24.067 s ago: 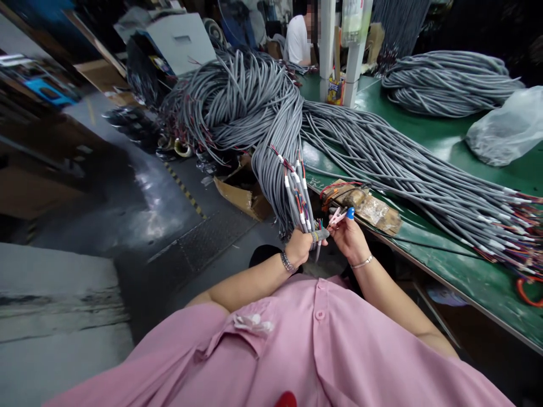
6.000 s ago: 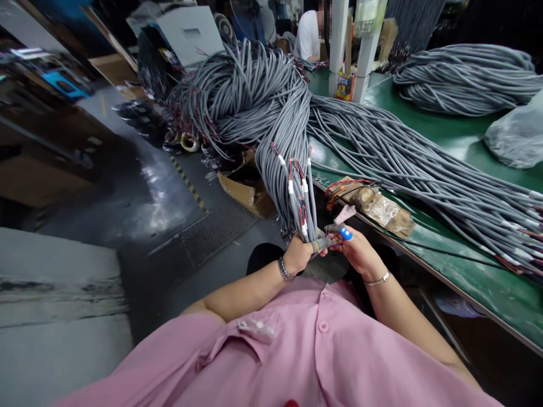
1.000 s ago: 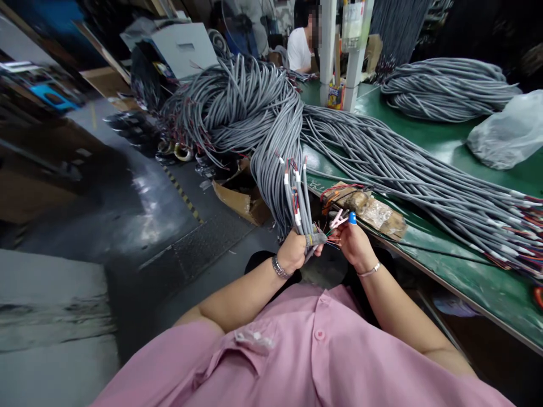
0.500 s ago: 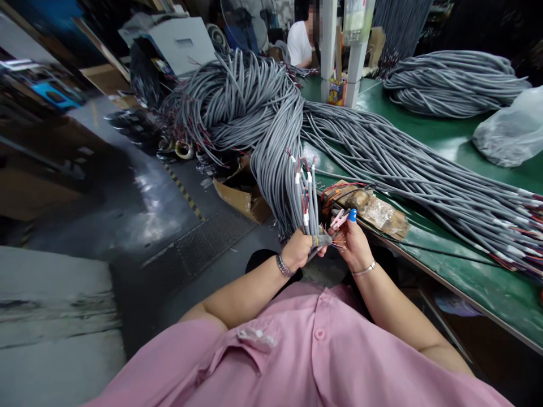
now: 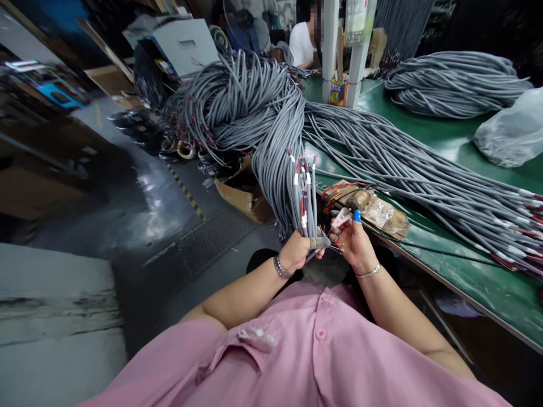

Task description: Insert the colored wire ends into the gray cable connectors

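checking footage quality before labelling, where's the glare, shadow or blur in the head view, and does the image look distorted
Head view: glare on the green table and floor; head view: deep shadow below the table's near edge; head view: blue plastic item at left smeared; head view: pink shirt stretched wide at bottom; head view: thin wires near right hand too fine to count.

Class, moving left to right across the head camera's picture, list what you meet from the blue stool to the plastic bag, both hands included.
Blue stool → pale box with a slot → open cardboard box → left hand → right hand → plastic bag.
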Motion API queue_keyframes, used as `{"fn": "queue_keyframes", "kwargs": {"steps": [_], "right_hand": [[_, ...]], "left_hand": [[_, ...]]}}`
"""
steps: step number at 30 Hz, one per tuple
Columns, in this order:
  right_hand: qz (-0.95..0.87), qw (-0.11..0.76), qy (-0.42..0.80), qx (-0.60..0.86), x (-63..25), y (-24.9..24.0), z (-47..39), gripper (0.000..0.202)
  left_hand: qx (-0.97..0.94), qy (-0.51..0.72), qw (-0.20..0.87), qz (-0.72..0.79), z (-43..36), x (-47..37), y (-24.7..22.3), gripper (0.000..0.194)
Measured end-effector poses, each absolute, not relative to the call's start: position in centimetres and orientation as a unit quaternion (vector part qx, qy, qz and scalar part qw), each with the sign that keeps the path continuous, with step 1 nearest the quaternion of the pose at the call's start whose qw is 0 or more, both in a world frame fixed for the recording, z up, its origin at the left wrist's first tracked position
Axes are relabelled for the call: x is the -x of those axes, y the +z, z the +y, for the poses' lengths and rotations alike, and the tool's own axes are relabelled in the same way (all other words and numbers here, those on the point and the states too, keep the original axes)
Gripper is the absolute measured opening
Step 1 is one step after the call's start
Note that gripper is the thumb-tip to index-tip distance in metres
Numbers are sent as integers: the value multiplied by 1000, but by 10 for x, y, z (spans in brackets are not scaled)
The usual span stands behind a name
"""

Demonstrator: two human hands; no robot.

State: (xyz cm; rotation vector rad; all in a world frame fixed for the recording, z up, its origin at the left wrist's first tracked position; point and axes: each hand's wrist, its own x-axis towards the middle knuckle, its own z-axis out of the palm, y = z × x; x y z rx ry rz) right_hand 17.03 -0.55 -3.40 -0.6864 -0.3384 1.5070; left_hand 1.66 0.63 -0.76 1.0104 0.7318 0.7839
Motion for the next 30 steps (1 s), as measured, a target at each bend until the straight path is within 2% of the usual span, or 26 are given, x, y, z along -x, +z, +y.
{"fn": "queue_keyframes", "kwargs": {"steps": [6, 14, 23, 30], "right_hand": [[-191, 667, 646, 318, -171, -31, -9, 31], [-180, 660, 662, 305, -167, -34, -1, 40], [-132, 673, 662, 303, -164, -35, 5, 41], [-122, 648, 692, 294, -165, -38, -1, 53]], "left_hand": [[-462, 356, 739, 337, 5, -13, -5, 28], [-444, 361, 754, 322, 12, -21, -5, 26], [-453, 349, 755, 322, 14, -25, -10, 26], [-447, 354, 755, 325, 12, -19, -12, 25]]}}
